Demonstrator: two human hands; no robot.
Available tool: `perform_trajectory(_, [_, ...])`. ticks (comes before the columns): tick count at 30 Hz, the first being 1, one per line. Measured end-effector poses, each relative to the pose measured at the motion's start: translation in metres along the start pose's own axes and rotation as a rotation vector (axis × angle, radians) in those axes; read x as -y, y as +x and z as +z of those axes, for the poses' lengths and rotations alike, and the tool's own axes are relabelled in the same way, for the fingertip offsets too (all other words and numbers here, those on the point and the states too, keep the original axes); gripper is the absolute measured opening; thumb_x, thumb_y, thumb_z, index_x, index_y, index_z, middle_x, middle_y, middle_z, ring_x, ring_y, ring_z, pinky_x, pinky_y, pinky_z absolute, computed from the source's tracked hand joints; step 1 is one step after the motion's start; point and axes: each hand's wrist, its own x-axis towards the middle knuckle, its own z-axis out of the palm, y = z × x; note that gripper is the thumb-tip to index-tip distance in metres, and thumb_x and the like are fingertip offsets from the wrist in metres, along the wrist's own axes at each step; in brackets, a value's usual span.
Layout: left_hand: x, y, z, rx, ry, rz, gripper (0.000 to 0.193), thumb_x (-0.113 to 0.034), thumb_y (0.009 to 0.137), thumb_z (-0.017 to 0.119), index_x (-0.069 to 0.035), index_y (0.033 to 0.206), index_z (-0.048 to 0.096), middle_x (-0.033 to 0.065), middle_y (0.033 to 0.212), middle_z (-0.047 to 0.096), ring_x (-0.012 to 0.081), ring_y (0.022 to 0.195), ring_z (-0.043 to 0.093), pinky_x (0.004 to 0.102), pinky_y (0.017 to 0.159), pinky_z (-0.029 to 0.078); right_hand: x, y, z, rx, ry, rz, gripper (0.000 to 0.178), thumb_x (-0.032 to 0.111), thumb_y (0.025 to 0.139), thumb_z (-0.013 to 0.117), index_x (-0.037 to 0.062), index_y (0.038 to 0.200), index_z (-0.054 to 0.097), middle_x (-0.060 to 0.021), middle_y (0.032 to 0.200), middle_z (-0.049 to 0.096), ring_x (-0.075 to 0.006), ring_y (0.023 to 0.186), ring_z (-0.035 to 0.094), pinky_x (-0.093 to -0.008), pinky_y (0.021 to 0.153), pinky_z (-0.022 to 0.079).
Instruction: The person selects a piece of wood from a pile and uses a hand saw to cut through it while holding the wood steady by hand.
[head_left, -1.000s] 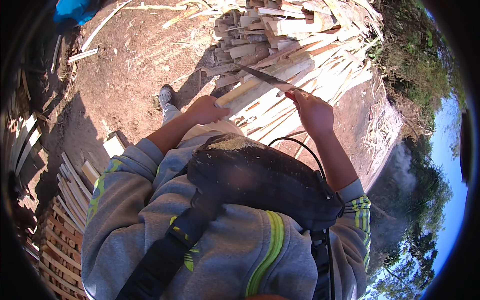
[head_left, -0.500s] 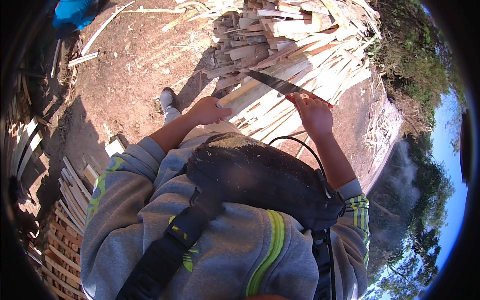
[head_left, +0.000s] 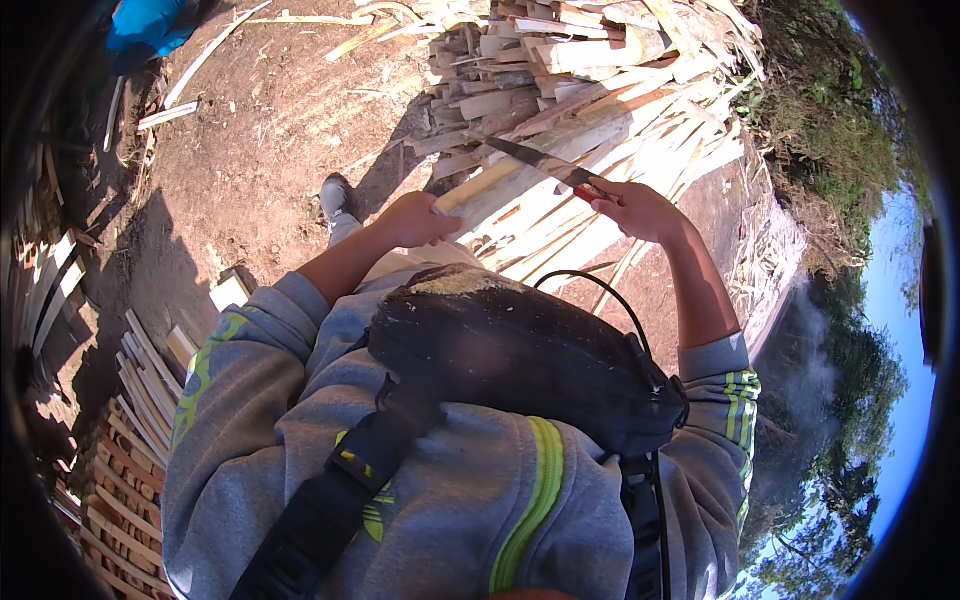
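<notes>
My left hand (head_left: pixel 418 220) is closed around the near end of a long pale wooden board (head_left: pixel 500 192), which slants away to the right over the wood pile. In my right hand (head_left: pixel 640 210) is a handsaw (head_left: pixel 545 164), gripped by its red handle. Its long, dark, tapering blade points up and left and passes over the board. Whether the blade touches the wood I cannot tell, and the teeth are too small to see. Fingers of my right hand hide part of the handle.
A large heap of split planks (head_left: pixel 590 55) lies beyond my hands. Stacked wood strips (head_left: pixel 140 390) stand at the lower left. A black bag (head_left: pixel 500 350) hangs across my chest. My shoe (head_left: pixel 334 195) rests on the dirt. Bushes (head_left: pixel 820 110) grow on the right.
My right wrist has turned and my right forearm has swung outward to the right. The saw blade has shifted slightly to the right. My left hand stays on the board.
</notes>
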Motion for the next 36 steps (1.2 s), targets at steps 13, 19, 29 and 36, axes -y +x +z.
perform_trajectory(13, [0.000, -0.001, -0.002, 0.007, -0.054, -0.018, 0.059, -0.053, 0.089, 0.081, 0.004, 0.103, 0.076, 0.0085, 0.084, 0.079, 0.0155, 0.072, 0.076, 0.0322, 0.066, 0.060, -0.029, 0.008, 0.063, -0.358, -0.552, -0.062, 0.047, 0.045, 0.107, 0.060, 0.0279, 0.151, 0.060, -0.0106, 0.122, 0.078, -0.0273, 0.099, 0.077, -0.0425, 0.085, 0.063])
perform_trajectory(19, [-0.001, -0.001, -0.001, 0.035, -0.025, 0.018, 0.061, -0.051, 0.090, 0.081, 0.008, 0.104, 0.071, 0.0122, 0.087, 0.080, 0.0172, 0.072, 0.076, 0.0323, 0.064, 0.060, -0.042, 0.004, 0.091, -0.582, -0.587, -0.218, 0.043, 0.040, 0.106, 0.065, 0.0248, 0.146, 0.066, -0.0110, 0.064, 0.068, -0.0311, 0.057, 0.069, -0.0458, 0.059, 0.057])
perform_trajectory(29, [-0.006, -0.003, 0.000, 0.018, -0.014, 0.006, 0.060, -0.048, 0.092, 0.081, 0.010, 0.104, 0.069, 0.0146, 0.089, 0.080, 0.0179, 0.072, 0.077, 0.0315, 0.064, 0.060, 0.037, -0.010, 0.056, -0.299, -0.245, -0.138, 0.041, 0.035, 0.107, 0.060, 0.0196, 0.145, 0.064, -0.0076, 0.127, 0.076, -0.0324, 0.106, 0.074, -0.0457, 0.091, 0.060])
perform_trajectory(36, [-0.004, -0.003, 0.002, 0.014, -0.030, 0.014, 0.055, -0.048, 0.093, 0.080, 0.006, 0.099, 0.073, 0.0122, 0.085, 0.079, 0.0166, 0.072, 0.076, 0.0316, 0.064, 0.060, 0.083, 0.015, 0.067, -0.443, -0.117, -0.450, 0.042, 0.035, 0.107, 0.065, 0.0222, 0.146, 0.066, -0.0166, 0.108, 0.079, -0.0380, 0.090, 0.076, -0.0481, 0.080, 0.060])
